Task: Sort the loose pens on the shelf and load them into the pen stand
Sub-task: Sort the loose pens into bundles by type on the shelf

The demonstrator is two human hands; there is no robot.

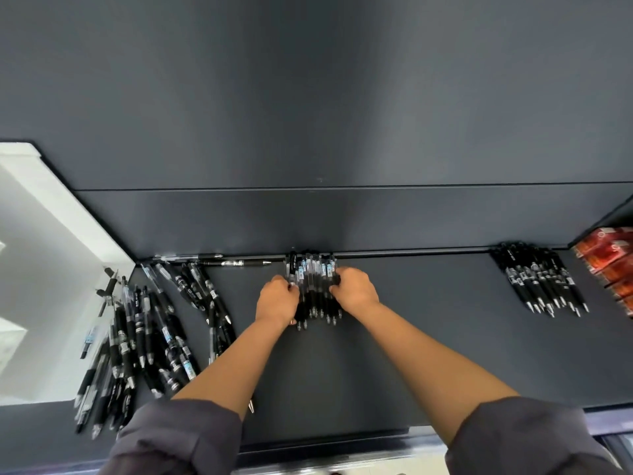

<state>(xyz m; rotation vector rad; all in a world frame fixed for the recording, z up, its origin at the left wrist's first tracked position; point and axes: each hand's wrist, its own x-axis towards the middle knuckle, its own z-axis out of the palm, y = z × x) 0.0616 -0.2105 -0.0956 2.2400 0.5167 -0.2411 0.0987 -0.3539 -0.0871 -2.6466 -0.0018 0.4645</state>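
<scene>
A row of black and clear pens [314, 279] lies side by side on the dark shelf [428, 337], tops against the back rail. My left hand [276, 299] grips the row's left side with curled fingers. My right hand [354, 289] grips its right side the same way. A big loose heap of pens [144, 341] sprawls at the shelf's left end. Another tidy group of black pens [541, 282] lies at the right. No pen stand shows in this view.
Two single pens [219, 260] lie along the back rail left of centre. Red packages [613, 265] stand at the far right edge. A white wall or panel [44, 269] borders the shelf on the left. A dark back panel rises behind the shelf.
</scene>
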